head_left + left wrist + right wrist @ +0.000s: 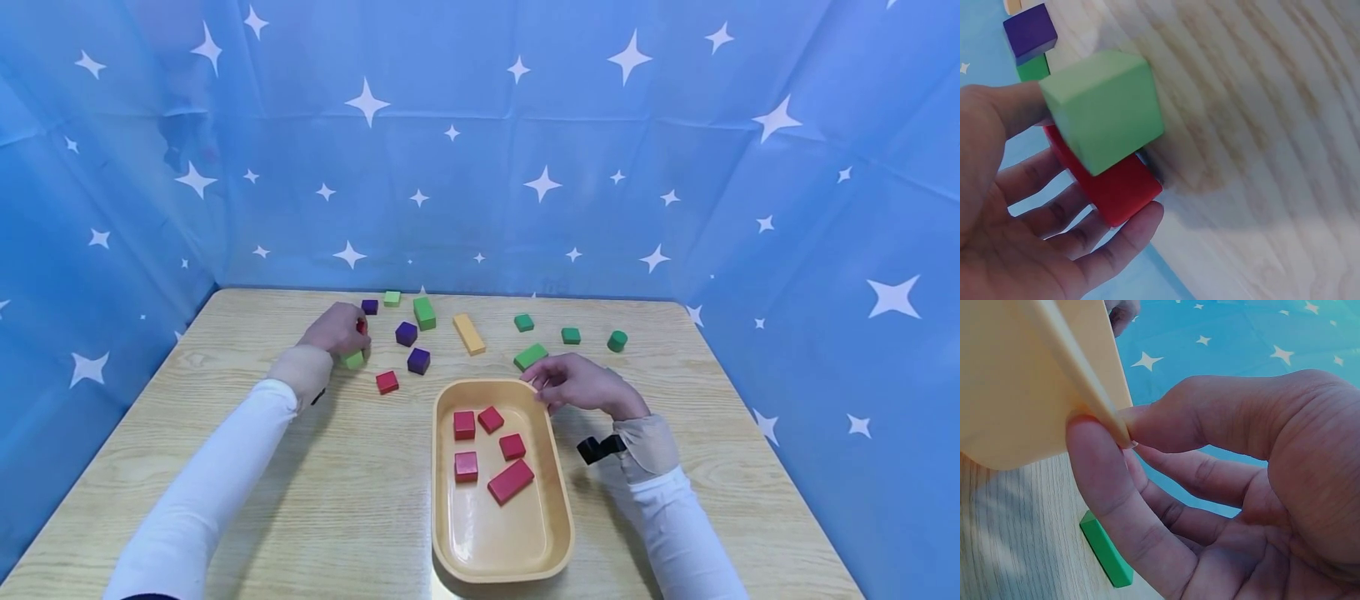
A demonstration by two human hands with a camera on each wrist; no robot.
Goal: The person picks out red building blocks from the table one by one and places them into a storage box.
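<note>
At the left side of the table, my left hand grips a red block between thumb and fingers. A light green block overlaps the red one and hides part of it and the thumb tip in the left wrist view. On the right, my right hand pinches the rim of a yellow-orange tray near its far right corner, thumb on one side and index finger on the other. Inside the tray lie several red blocks, among them a longer one.
Close to the left hand are a loose red block and purple blocks. Farther back lie a yellow plank and a green block. A green block sits beyond the tray, with a green cylinder farther right.
</note>
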